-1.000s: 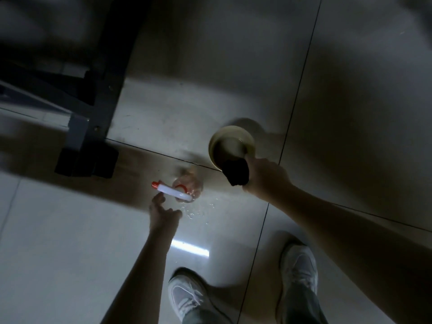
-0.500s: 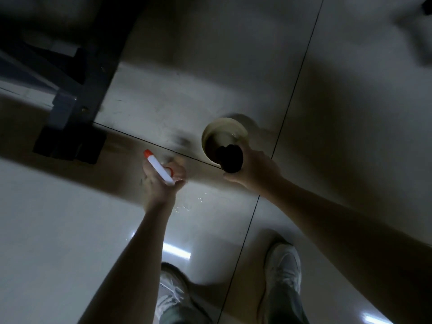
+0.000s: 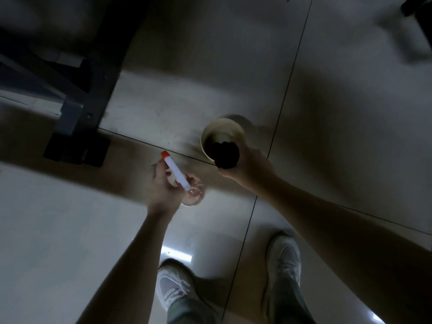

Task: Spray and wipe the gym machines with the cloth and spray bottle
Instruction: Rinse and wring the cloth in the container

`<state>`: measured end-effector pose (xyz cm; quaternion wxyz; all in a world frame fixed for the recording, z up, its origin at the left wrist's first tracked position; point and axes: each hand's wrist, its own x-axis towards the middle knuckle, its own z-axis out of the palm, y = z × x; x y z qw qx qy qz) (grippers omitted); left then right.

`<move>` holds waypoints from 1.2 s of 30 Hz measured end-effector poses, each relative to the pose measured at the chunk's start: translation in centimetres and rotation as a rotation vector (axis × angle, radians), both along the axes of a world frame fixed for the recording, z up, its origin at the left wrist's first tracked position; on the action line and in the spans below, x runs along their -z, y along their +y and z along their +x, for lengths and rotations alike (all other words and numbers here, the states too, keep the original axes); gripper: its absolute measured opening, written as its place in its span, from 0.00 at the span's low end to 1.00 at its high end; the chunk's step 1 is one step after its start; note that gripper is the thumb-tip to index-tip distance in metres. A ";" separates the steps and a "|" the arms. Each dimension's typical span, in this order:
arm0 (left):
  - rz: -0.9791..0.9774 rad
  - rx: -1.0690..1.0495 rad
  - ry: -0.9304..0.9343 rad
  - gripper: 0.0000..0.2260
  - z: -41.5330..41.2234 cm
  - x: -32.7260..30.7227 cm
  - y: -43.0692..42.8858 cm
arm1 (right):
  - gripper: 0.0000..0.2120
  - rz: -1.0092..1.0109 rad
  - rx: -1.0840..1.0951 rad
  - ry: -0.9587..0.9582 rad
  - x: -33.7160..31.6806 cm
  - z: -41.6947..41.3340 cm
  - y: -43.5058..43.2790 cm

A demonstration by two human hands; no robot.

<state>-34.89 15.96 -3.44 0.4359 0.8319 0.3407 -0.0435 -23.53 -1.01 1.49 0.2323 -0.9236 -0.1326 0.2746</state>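
Observation:
My left hand [image 3: 163,185] grips the spray bottle [image 3: 176,173], which has a white head with an orange tip and a clear rounded body showing below my fingers. The bottle is lifted off the tiled floor, nozzle pointing up-left. My right hand [image 3: 247,169] is closed on a dark bunched cloth [image 3: 228,155] and holds it over the near rim of a small pale bowl [image 3: 222,127] that stands on the floor. The bowl looks dark inside.
A dark metal gym machine frame [image 3: 93,76] with a black foot [image 3: 74,148] stands on the floor at the upper left. My two white shoes [image 3: 174,286] are at the bottom. Another dark object [image 3: 418,10] sits at the top right corner.
My left hand reached the bottle on the floor, closed on it and lifted it. My right hand stayed at the bowl with the cloth.

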 end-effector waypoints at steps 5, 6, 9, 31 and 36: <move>-0.547 -0.177 -0.161 0.28 -1.5 -4.2 -1.4 | 0.38 0.087 0.063 0.046 -2.0 0.0 0.6; -0.615 -0.193 -0.185 0.29 -1.8 -5.3 -1.6 | 0.37 0.119 0.068 0.064 -2.5 0.0 0.7; -0.608 -0.208 -0.243 0.24 -2.9 -7.3 -2.1 | 0.31 0.206 0.043 0.077 -3.9 -0.4 1.4; -0.495 -0.249 -0.091 0.23 -13.3 -23.2 -0.5 | 0.32 0.242 -0.121 0.091 -18.1 -9.0 6.5; -0.471 -0.189 -0.101 0.20 -15.3 -26.9 0.8 | 0.35 0.332 -0.032 0.081 -20.2 -11.8 8.1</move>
